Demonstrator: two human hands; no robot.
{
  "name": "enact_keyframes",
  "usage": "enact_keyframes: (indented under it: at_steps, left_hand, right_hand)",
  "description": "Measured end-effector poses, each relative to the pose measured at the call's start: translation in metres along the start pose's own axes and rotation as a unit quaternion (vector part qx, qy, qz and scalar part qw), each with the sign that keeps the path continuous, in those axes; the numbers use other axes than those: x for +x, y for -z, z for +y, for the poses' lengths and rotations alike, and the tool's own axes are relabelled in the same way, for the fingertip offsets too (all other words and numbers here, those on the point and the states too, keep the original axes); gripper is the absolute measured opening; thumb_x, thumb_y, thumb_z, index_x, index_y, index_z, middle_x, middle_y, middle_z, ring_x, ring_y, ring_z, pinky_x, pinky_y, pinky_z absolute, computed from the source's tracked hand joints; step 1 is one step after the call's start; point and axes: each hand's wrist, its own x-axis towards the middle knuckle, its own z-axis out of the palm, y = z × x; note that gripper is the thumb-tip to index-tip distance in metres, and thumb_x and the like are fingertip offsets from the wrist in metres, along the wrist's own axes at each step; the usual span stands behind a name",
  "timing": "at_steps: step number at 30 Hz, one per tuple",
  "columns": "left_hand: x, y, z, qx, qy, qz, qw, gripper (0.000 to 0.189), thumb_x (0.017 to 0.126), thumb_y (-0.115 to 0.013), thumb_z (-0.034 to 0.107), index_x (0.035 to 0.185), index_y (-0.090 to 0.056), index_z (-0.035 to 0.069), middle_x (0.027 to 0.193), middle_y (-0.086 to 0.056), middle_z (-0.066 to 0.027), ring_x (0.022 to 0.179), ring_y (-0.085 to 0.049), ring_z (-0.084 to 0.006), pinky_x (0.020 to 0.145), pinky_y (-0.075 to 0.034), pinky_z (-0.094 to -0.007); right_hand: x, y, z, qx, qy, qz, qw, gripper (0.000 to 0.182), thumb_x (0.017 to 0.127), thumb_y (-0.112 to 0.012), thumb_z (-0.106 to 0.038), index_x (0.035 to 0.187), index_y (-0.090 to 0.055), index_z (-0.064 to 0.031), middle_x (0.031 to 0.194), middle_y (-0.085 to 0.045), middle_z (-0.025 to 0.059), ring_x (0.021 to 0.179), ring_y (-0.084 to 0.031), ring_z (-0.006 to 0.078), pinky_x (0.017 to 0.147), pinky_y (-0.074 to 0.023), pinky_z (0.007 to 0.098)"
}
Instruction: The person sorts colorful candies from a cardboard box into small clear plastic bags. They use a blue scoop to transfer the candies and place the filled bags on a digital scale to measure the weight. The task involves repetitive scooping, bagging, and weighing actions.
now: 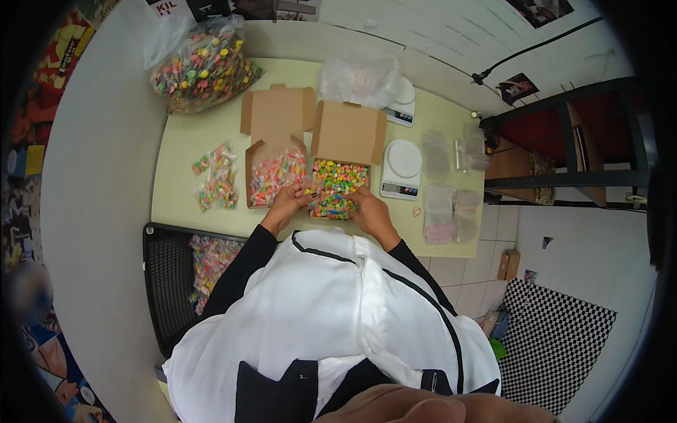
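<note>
My left hand (288, 203) pinches a small clear plastic bag (313, 186) over the meeting edges of two open cardboard boxes. My right hand (371, 210) has its fingertips among small multicoloured pieces (341, 177), which look like candies, in the right box (349, 129). Whether it grips any pieces is hidden. Small filled clear packets (277, 174) with pink, orange and white contents lie in the left box (277, 113). More filled packets (217, 177) are loose on the pale green table (182, 158), left of the boxes.
A large clear bag of colourful pieces (206, 69) stands at back left. Two white digital scales (405, 158) are right of the boxes, one partly behind a plastic bag (359, 79). Flat clear bags (439, 206) lie at right. A black mesh basket (169, 285) holds filled packets at lower left.
</note>
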Motion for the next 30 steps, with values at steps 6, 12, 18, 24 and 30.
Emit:
enact_keyframes:
  at_steps: [6,12,18,24,30]
  left_hand:
    - [0.003,0.004,-0.002,0.03,0.044,0.015,0.998,0.023,0.096,-0.055,0.011,0.117,-0.059,0.003,0.108,-0.067,-0.0046,0.097,-0.064,-0.0132,0.084,-0.051,-0.027]
    - [0.001,-0.008,-0.004,0.055,-0.073,0.014,0.996,0.037,0.083,-0.069,0.004,0.118,-0.056,0.004,0.112,-0.064,-0.0058,0.099,-0.062,-0.0145,0.088,-0.048,-0.0292]
    - [0.01,-0.004,-0.015,0.283,-0.186,0.028,0.94,0.052,0.072,-0.074,0.003,0.12,-0.055,0.003,0.109,-0.064,-0.0064,0.103,-0.059,-0.0166,0.091,-0.046,-0.0287]
    - [0.009,-0.008,-0.016,0.296,-0.196,0.03,0.934,0.044,0.075,-0.074,0.011,0.116,-0.06,0.001,0.102,-0.067,-0.0115,0.095,-0.063,-0.0186,0.084,-0.048,-0.0308]
    - [0.007,-0.009,-0.013,0.348,-0.206,0.037,0.914,0.041,0.08,-0.07,0.01,0.118,-0.058,0.0,0.105,-0.067,-0.0124,0.096,-0.064,-0.0202,0.084,-0.049,-0.0314]
  right_hand:
    - [0.006,0.007,0.01,-0.004,-0.038,0.05,0.998,0.035,0.075,-0.071,-0.015,0.109,-0.068,-0.0095,0.106,-0.059,0.0105,0.096,-0.062,0.0315,0.08,-0.0496,0.0422]
    - [0.01,-0.002,0.023,-0.048,-0.041,0.085,0.994,0.03,0.076,-0.07,-0.015,0.106,-0.069,-0.0069,0.099,-0.06,0.0127,0.095,-0.061,0.0324,0.078,-0.0493,0.0424]
    - [0.016,0.002,0.028,-0.057,-0.002,0.125,0.99,0.028,0.076,-0.07,-0.012,0.104,-0.071,-0.0073,0.094,-0.06,0.0132,0.093,-0.058,0.0324,0.081,-0.0477,0.0413]
    - [0.016,0.0,0.041,-0.075,0.016,0.129,0.989,0.027,0.074,-0.071,-0.011,0.101,-0.072,-0.0082,0.09,-0.061,0.0123,0.091,-0.057,0.0311,0.083,-0.046,0.0416]
    - [0.016,0.008,0.044,-0.09,0.0,0.104,0.991,0.023,0.078,-0.063,-0.008,0.098,-0.073,-0.0108,0.093,-0.061,0.0091,0.093,-0.056,0.0288,0.081,-0.0452,0.0413]
